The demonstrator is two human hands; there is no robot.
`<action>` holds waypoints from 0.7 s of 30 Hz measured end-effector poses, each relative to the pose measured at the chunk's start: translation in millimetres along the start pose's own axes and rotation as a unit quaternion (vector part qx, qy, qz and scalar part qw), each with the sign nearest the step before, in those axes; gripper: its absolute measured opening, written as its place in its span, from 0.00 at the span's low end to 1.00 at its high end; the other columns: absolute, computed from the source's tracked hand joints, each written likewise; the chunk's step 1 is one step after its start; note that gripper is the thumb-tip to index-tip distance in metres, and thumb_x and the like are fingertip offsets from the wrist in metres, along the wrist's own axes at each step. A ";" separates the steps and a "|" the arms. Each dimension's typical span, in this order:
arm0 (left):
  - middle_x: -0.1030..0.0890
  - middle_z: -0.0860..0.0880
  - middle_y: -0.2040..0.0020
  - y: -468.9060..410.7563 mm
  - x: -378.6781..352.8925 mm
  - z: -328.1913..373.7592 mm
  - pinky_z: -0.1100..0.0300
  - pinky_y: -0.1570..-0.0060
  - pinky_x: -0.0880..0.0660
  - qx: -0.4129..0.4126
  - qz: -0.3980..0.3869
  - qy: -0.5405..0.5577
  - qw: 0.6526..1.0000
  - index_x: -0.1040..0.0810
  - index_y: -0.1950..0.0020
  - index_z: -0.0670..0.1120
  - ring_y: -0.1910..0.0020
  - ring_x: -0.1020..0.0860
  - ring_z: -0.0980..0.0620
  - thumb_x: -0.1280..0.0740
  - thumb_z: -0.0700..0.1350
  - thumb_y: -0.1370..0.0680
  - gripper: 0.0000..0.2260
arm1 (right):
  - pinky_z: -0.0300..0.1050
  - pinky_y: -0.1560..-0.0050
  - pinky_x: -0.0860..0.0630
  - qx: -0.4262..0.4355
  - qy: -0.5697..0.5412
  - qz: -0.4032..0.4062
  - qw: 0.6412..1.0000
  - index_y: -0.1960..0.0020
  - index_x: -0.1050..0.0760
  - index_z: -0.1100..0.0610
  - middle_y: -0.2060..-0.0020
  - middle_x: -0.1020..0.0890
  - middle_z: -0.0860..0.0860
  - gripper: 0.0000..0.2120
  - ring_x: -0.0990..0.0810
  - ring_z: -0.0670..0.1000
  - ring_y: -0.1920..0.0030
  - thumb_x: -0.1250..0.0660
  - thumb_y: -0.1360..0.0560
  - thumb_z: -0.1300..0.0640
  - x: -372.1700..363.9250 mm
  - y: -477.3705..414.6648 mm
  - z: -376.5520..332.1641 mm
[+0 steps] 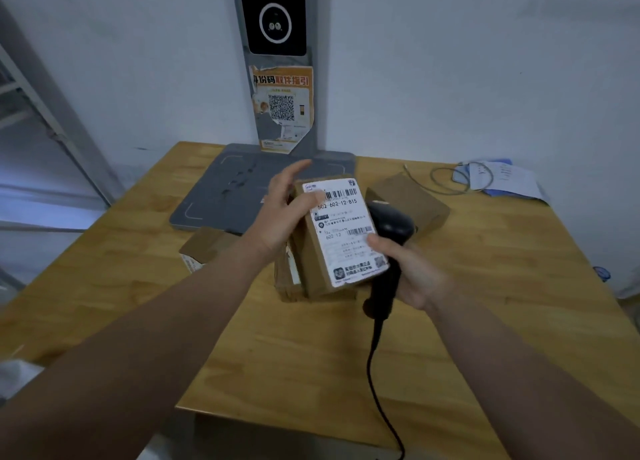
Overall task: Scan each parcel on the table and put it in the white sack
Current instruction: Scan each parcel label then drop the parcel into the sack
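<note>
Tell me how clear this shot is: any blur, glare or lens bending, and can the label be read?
Head view: dim, flat, bluish light with no strong glare; the label on the held parcel shows its large digits, but its small print is smeared; the left hand is motion-blurred at its fingertips; wide-angle stretch grows toward the corners.

The parcel (pixel 311 255) at centre is brown cardboard; its label (pixel 344 227) is white, printed with black barcodes and text. The scanner (pixel 394 224) and its cable (pixel 375 373) are black. Two more boxes (pixel 408 193), right and left of centre, are plain brown. The table (pixel 485 304) is honey-yellow wood with darker grain streaks. The pad (pixel 221 189) is grey with pale corner lines. At top centre a black panel (pixel 275 44) bears a white ring; below it, the poster (pixel 294 79) is orange with a black-and-white QR code. The papers (pixel 505 179) at upper right are blue and white.
</note>
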State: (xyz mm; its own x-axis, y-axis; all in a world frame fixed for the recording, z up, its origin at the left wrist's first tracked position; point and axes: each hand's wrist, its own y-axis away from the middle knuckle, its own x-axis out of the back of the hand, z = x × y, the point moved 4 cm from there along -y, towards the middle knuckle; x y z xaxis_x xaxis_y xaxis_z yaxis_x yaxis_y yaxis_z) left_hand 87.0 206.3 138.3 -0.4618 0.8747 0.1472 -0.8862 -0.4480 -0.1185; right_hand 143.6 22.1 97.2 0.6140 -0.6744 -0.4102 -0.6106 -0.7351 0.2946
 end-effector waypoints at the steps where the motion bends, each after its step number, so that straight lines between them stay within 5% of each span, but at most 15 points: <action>1: 0.35 0.52 0.28 -2.0 -2.7 -4.5 0.46 0.32 0.32 0.014 0.037 0.005 0.999 0.33 0.34 0.65 0.30 0.32 0.49 0.33 0.68 0.36 0.31 | 0.58 0.47 0.19 0.010 -0.023 0.000 1.000 0.43 0.21 0.57 0.48 0.15 0.58 0.18 0.16 0.57 0.48 0.29 0.32 0.57 -3.7 -1.8 5.1; 4: 0.29 0.50 0.29 -5.8 -16.4 -26.1 0.43 0.32 0.33 0.134 0.037 0.047 0.989 0.45 0.26 0.62 0.32 0.29 0.48 0.36 0.78 0.41 0.48 | 0.62 0.42 0.23 0.054 -0.053 0.056 0.996 0.42 0.21 0.56 0.46 0.16 0.58 0.20 0.17 0.58 0.44 0.27 0.33 0.56 -4.9 -10.0 12.8; 9: 0.19 0.49 0.40 13.4 -21.7 -54.6 0.45 0.40 0.25 0.248 -0.139 0.062 0.957 0.36 0.28 0.55 0.41 0.21 0.46 0.28 0.60 0.30 0.34 | 0.58 0.41 0.23 0.029 -0.016 0.092 0.995 0.37 0.22 0.56 0.45 0.16 0.55 0.27 0.18 0.56 0.42 0.26 0.35 0.48 13.7 -15.5 8.3; 15: 0.23 0.47 0.39 15.2 -4.7 -63.9 0.56 0.51 0.22 0.235 -0.020 0.037 0.971 0.46 0.24 0.54 0.46 0.20 0.49 0.28 0.49 0.26 0.37 | 0.55 0.47 0.21 -0.062 0.172 0.169 0.969 0.49 0.24 0.52 0.57 0.18 0.54 0.14 0.19 0.56 0.54 0.26 0.29 0.47 19.0 -13.9 -3.8; 18: 0.23 0.45 0.38 14.7 -0.7 -67.4 0.59 0.54 0.23 0.224 0.011 0.049 0.973 0.47 0.23 0.53 0.47 0.20 0.50 0.27 0.49 0.26 0.39 | 0.46 0.68 0.26 -0.049 0.207 0.130 0.968 0.57 0.26 0.58 0.71 0.24 0.53 0.05 0.24 0.52 0.71 0.30 0.27 0.61 9.2 -10.3 -14.5; 21: 0.23 0.44 0.37 14.6 -1.8 -68.4 0.57 0.52 0.22 0.214 0.023 0.060 0.975 0.46 0.23 0.52 0.48 0.20 0.51 0.27 0.49 0.27 0.39 | 0.48 0.62 0.24 0.053 0.245 0.150 0.956 0.56 0.24 0.57 0.72 0.21 0.51 0.05 0.21 0.52 0.69 0.29 0.29 0.59 3.0 -7.0 -30.7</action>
State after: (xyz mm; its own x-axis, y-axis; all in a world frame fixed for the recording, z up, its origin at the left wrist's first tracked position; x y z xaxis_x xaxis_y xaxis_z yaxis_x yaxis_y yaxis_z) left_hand 77.5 210.9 69.2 -0.5160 0.8560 0.0329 -0.8110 -0.5005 0.3029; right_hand 165.0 23.0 120.4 0.5483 -0.8244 0.1402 -0.8271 -0.5098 0.2367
